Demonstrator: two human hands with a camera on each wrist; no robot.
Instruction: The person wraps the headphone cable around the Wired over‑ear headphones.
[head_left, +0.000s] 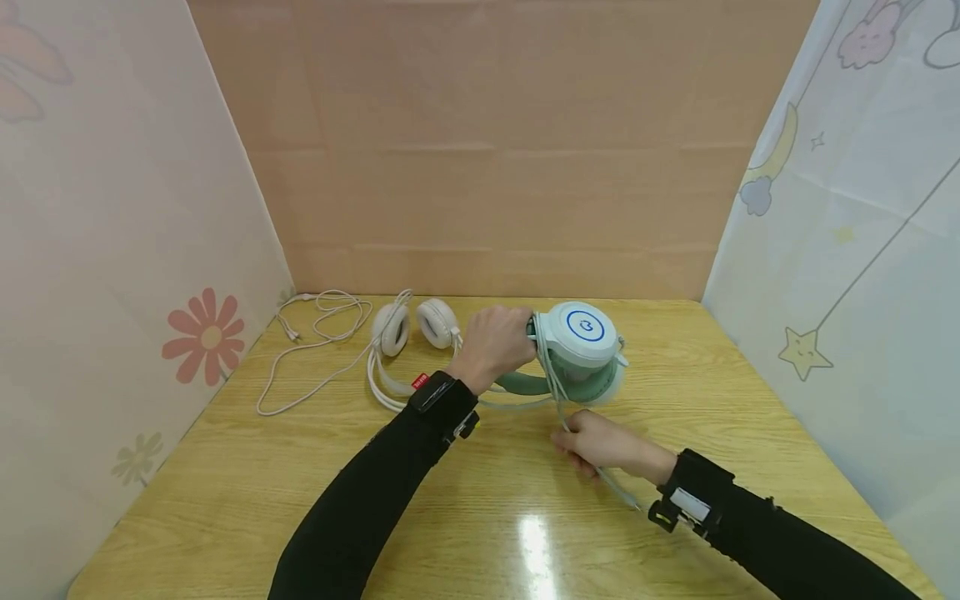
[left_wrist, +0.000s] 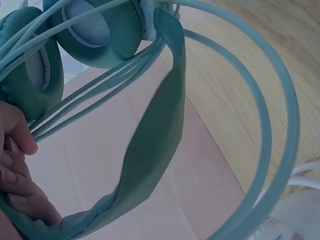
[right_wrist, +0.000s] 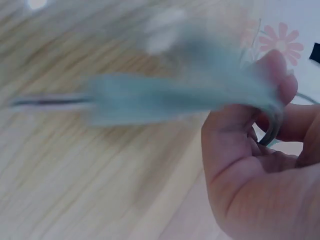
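Green-and-white headphones (head_left: 585, 337) are held up over the table by my left hand (head_left: 495, 342), whose fingers grip them beside the ear cups. In the left wrist view, curled fingers (left_wrist: 22, 175) lie by the padded headband (left_wrist: 157, 132), and strands of cable run past the green ear cups (left_wrist: 100, 35). My right hand (head_left: 607, 442), lower and to the right, pinches the pale green cable (head_left: 618, 490) between thumb and fingers. Its metal plug (right_wrist: 52, 102) sticks out beyond that hand in the right wrist view, blurred. Part of the headband is hidden behind my left hand.
White headphones (head_left: 392, 329) lie on the wooden table (head_left: 225, 500) behind and left of my left hand. Their white cable (head_left: 322, 382) spreads in loops toward the left wall. A brown panel (head_left: 487, 150) closes off the back, and patterned walls stand at both sides.
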